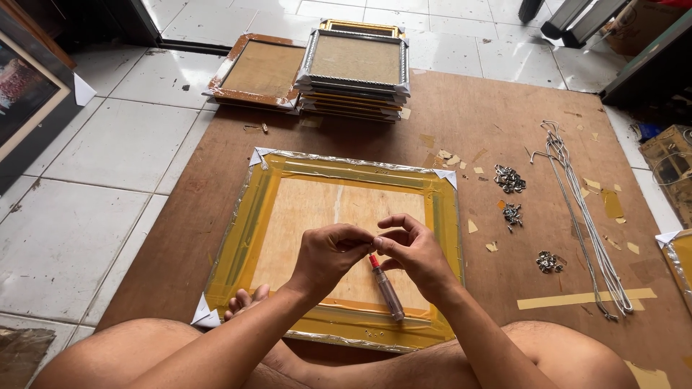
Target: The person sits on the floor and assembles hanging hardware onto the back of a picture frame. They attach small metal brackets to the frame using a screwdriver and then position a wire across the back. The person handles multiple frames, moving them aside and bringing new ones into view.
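Screwdriver (383, 284) with a red collar and clear handle lies under the right hand (414, 253), resting on the back of a picture frame (274, 216) taped in yellow, face down at the centre of a brown board (490, 115). The board covers a white tiled floor (108, 151). At 12 o'clock stands a stack of frames (355, 68) — another frame (261, 68) lies just beside it at 11. At 3 o'clock lie 3 small heaps of metal hardware (510, 179) and a bundle of wire (584, 216). The left hand (328, 252) and right hand meet fingertip to fingertip, pinching something too small to make out. A dark framed picture (25, 94) is cut off at 9 o'clock — knees fill the bottom edge.
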